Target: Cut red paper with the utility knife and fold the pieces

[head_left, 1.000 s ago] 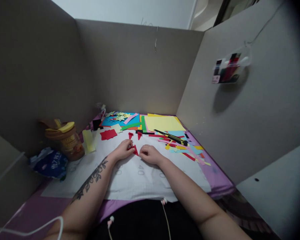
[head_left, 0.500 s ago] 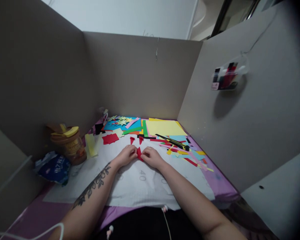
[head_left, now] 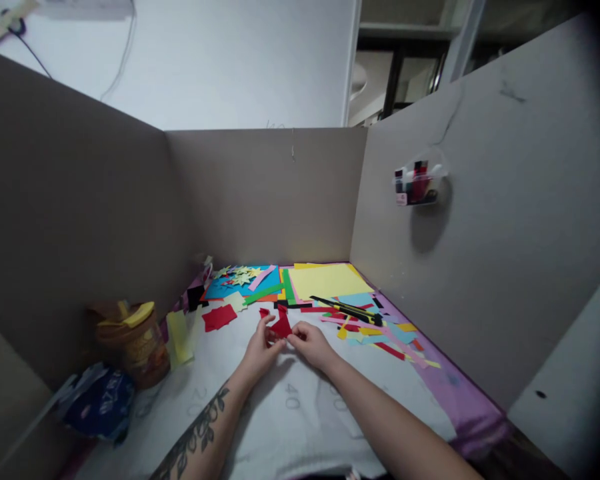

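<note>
Between my hands is a small red paper piece [head_left: 282, 325], held up over the white sheet [head_left: 300, 427]. My left hand [head_left: 263, 343] pinches its lower left side, thumb and fingertips curled. The fingertips of my right hand [head_left: 307, 341] grip its lower right corner. Just behind, two small folded red pieces [head_left: 264, 313] lie on the sheet, partly hidden by my fingers and the held paper. Flat red paper squares [head_left: 219, 318] rest to the left of my hands.
Utility knives [head_left: 350, 311] lie on coloured strips at right. Yellow sheets [head_left: 330, 281] and a blue sheet with paper stars [head_left: 243, 275] are at the back. A brown tub [head_left: 143, 350] and blue packet [head_left: 97, 403] stand left. Grey panels [head_left: 265, 200] surround the table.
The view has tilted up and shifted. The red piece, narrow before, now shows a wider face between my hands. My left fingers have spread further around it.
</note>
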`<state>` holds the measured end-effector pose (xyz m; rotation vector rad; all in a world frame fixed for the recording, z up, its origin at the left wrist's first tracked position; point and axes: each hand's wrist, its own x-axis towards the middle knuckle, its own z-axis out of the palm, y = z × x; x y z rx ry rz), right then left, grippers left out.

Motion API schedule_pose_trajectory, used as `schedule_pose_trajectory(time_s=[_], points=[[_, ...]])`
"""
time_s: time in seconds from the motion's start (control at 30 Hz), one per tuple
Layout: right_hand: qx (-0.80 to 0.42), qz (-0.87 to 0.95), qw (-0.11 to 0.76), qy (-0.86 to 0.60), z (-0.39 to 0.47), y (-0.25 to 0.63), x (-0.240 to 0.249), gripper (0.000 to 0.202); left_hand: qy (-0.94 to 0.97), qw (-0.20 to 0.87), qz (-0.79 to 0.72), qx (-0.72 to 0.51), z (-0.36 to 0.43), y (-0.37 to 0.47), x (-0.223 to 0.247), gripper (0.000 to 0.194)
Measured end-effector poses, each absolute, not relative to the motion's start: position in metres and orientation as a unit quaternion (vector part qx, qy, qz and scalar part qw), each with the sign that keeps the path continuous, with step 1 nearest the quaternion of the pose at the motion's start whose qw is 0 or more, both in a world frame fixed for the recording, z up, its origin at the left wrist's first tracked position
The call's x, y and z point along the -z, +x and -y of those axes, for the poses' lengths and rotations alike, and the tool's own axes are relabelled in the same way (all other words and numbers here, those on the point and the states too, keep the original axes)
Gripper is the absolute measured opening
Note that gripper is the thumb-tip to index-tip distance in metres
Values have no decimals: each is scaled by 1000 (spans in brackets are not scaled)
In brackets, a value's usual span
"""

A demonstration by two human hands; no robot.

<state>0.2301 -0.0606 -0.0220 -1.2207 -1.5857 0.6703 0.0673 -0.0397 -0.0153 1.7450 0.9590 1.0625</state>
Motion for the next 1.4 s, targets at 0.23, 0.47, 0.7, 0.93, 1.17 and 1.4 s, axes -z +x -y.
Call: schedule_pose_trajectory(time_s=[0.23,0.47,0.7,0.93,1.17,1.4], points=[[-244,693,459,-500,61,226,23,17,674,427,-388,-462,39,71,17,35],[-219,716,443,-493,60,220,29,21,691,414,-392,-443,41,71,16,36],[-187,737,440,-479,62,222,31,14,725,345,-414,-429,41,67,16,31],[-155,756,418,-479,64,228,30,12,791,264,-389,-391,42,65,13,8],[-194,720,479,-463,66,230,25,9,830,164,-368,-386,39,56,10,6],[-327,673,501,-434,67,230,22,12,876,69,-310,-364,42,50,5,21]])
